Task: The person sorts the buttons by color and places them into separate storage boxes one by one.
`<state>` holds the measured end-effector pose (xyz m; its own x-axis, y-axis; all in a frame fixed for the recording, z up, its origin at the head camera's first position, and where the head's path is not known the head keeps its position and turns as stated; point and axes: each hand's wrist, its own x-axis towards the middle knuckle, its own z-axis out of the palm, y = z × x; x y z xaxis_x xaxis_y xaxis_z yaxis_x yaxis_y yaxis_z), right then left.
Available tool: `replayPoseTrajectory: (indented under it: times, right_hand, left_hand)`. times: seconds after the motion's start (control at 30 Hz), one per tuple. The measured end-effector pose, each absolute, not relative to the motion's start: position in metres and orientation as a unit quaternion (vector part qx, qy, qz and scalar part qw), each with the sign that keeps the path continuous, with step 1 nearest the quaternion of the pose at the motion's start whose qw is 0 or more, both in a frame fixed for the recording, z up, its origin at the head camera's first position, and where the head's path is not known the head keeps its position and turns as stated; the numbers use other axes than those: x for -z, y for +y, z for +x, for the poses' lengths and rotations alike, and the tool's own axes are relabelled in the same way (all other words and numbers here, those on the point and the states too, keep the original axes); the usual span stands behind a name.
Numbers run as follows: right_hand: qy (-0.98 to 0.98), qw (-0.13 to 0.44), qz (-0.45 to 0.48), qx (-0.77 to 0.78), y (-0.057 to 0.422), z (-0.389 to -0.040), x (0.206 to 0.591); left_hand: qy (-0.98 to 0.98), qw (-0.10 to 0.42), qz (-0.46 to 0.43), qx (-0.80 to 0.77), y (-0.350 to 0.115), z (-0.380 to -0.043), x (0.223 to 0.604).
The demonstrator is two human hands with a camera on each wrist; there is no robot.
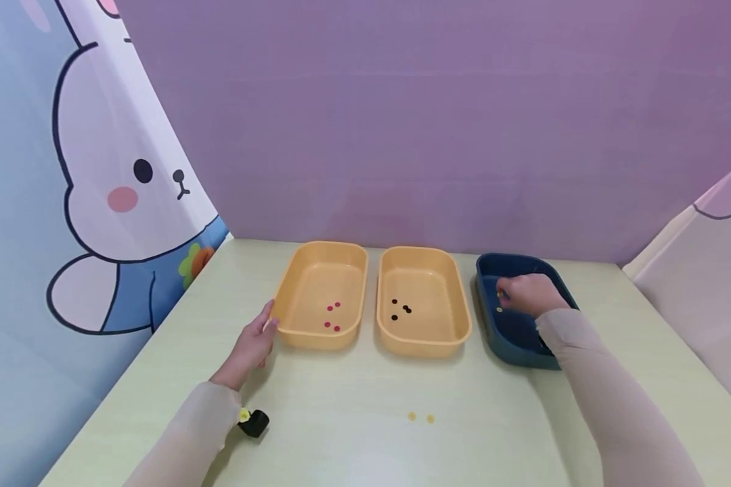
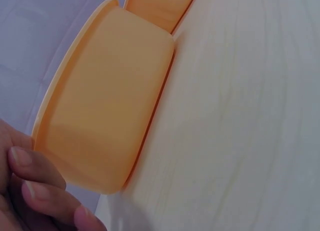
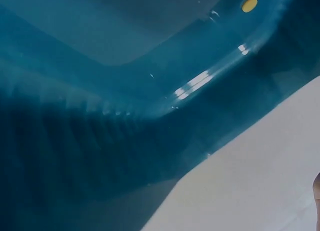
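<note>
My left hand (image 1: 252, 345) is at the near left corner of the left yellow-orange tray (image 1: 317, 340), thumb and fingertips at its rim. In the left wrist view, curled fingers (image 2: 45, 193) show beside the same tray's outer wall (image 2: 105, 91). My right hand (image 1: 530, 295) reaches into the dark blue tray (image 1: 518, 357), where its thumb and fingers pinch a small yellow disc, mostly hidden. Below the fingertips lies another yellow disc (image 1: 499, 310) in that tray. The right wrist view shows the blue tray's inner wall and one yellow disc (image 3: 249, 4); the fingertips are out of frame.
The left tray holds several red discs (image 1: 330, 308). Several black discs (image 1: 394, 317) lie in the middle yellow-orange tray (image 1: 423, 348). Two pale yellow discs (image 1: 411, 416) rest on the table (image 1: 341, 439) nearer me. A purple backdrop (image 1: 432, 135) stands behind the trays.
</note>
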<state>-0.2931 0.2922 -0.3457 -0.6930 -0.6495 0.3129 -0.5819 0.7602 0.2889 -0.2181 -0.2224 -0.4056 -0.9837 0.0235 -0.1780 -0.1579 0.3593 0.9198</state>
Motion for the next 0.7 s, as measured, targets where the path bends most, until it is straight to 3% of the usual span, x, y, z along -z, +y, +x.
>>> replayPoseTrajectory:
  times: [0.7]
  right_hand:
    - [-0.957, 0.108, 0.259, 0.074, 0.303, -0.297, 0.347]
  left_hand:
    - [0.823, 0.076, -0.036, -0.561, -0.223, -0.217, 0.405]
